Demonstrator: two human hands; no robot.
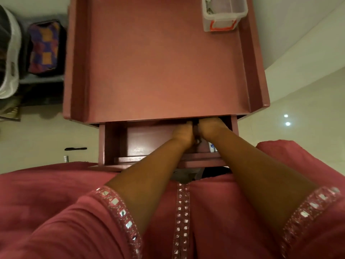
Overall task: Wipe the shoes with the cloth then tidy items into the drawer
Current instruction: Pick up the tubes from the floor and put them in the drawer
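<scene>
The reddish-brown drawer (138, 141) of the cabinet stands pulled out towards me. Both my hands reach into its far right part, side by side. My left hand (183, 133) and my right hand (211, 128) have curled fingers and grip a small dark item (196, 132) between them; most of it is hidden and I cannot tell what it is. A small white thing with a blue label (212, 146) lies in the drawer beside my right wrist. No cloth shows.
The cabinet top (164, 62) has raised side rims and carries a clear plastic box with an orange latch (224, 15) at its far right. To the left are a white basket (11, 53) and a patchwork bag (44, 47). A dark strip (75, 148) lies on the pale floor.
</scene>
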